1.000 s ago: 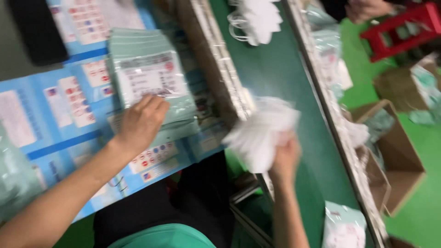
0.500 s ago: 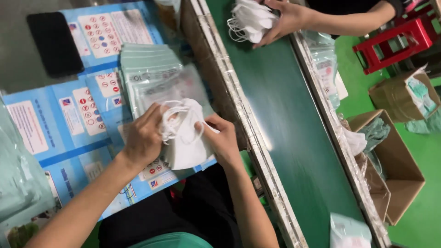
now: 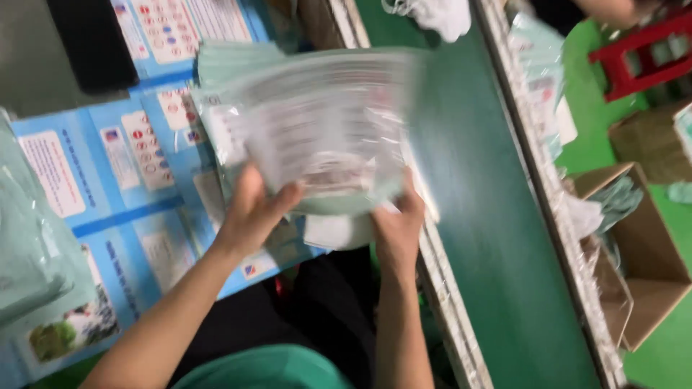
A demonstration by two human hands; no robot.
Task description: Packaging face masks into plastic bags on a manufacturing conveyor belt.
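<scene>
My left hand (image 3: 256,209) and my right hand (image 3: 396,227) hold a clear plastic pouch (image 3: 324,130) with pale green print, lifted and blurred by motion. White face masks (image 3: 339,230) show under its lower edge between my hands. Beneath it lies a stack of pale green pouches (image 3: 231,61) on the blue printed table (image 3: 130,180).
A green conveyor belt (image 3: 476,202) runs along the right of the table, with a pile of white masks (image 3: 432,14) at its far end. Open cardboard boxes (image 3: 641,252) stand on the green floor, and a red stool (image 3: 649,50) is behind them. More bagged packs (image 3: 29,245) lie at left.
The masks I held over the table are now at the pouch's lower edge, and I have lifted the pouch with both hands. The other person's hand at the far mask pile has left view.
</scene>
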